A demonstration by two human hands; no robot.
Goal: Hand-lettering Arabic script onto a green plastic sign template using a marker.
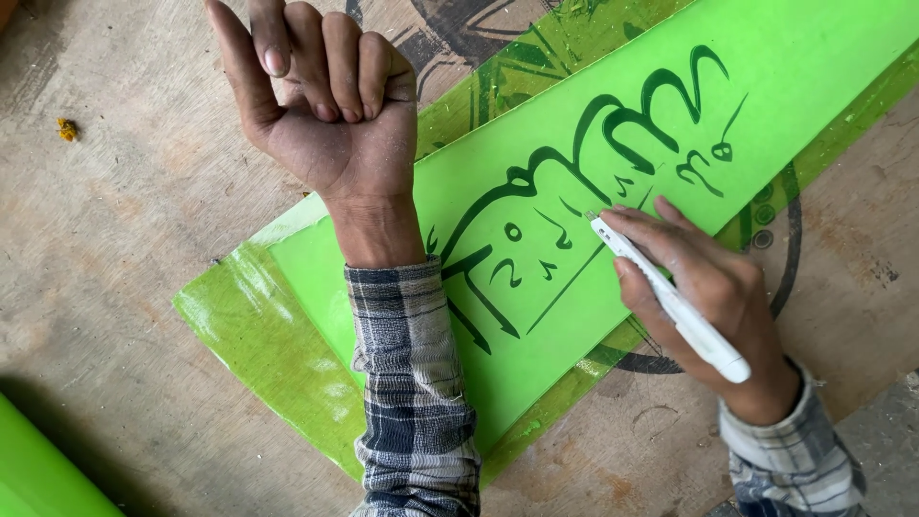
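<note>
My right hand (704,297) gripping a white cutter (667,299) — tip up-left on the bright green sheet (536,220), tail down-right, sheet slanting across the wooden table (124,239) with dark curving letters, my left hand (321,101) loosely curled, holding nothing

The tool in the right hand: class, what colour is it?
White, a slim tool held in the right hand; the head view shows it.
</note>
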